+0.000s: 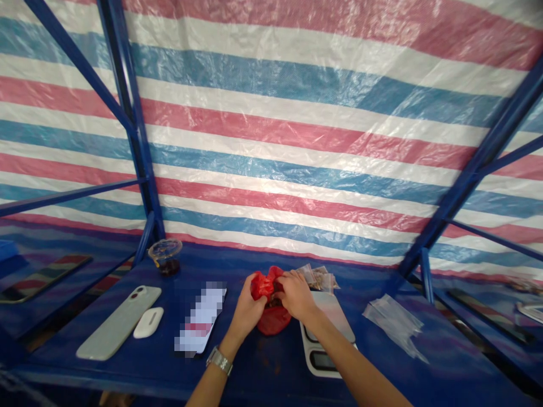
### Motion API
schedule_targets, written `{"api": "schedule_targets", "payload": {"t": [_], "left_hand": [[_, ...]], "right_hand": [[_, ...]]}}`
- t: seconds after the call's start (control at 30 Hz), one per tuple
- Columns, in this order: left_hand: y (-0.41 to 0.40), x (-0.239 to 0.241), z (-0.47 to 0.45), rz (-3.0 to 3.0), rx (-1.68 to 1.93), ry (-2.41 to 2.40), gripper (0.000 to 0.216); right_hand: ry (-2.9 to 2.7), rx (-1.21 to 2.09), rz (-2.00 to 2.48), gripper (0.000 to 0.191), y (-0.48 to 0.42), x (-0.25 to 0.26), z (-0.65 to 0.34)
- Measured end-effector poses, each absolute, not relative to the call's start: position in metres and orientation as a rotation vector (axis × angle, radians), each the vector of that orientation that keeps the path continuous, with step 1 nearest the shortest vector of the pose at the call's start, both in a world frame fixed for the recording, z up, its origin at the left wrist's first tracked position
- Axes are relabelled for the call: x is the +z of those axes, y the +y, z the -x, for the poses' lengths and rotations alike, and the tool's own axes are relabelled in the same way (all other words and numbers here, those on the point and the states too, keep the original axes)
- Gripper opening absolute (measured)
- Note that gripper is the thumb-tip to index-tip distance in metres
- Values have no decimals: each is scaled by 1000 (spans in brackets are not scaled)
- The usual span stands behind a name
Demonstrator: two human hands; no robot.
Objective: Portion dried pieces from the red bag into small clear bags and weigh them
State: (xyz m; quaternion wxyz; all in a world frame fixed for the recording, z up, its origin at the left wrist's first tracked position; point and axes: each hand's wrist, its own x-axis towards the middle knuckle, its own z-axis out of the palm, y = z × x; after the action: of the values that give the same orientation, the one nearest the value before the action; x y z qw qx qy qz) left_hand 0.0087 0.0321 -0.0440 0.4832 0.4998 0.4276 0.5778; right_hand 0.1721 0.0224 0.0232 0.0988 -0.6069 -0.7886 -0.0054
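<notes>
Scale [335,311] crossed by right forearm [345,356], red bag [274,322] beside, phones [121,325] left

The plastic bag [274,323] was glossy red, the worktop [265,367] under it deep blue. Behind the bag, the sheet [275,169] bore red, white and blue stripes. To the bag's left, one phone [114,328] was pale grey-green, a small case [148,323] plain white, another phone's screen [206,311] pale lilac with a reddish band. To its right, the scale [311,345] was white with a dark display.
</notes>
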Motion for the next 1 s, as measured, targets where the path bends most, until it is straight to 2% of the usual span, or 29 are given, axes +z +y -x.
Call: {"api": "schedule_targets", "payload": {"t": [0.47, 0.73, 1.0], "left_hand": [[24, -38, 0, -1205, 1404, 1036, 67], [5, -38, 13, -1429, 1567, 1218, 69], [-40, -11, 12, -1704, 1734, 1622, 46]], "right_hand": [[-2230, 279, 1640, 29, 16, 24, -175], [-2060, 439, 1466, 28, 11, 15, -192], [-1877, 627, 1277, 32, -7, 28, -216]]}}
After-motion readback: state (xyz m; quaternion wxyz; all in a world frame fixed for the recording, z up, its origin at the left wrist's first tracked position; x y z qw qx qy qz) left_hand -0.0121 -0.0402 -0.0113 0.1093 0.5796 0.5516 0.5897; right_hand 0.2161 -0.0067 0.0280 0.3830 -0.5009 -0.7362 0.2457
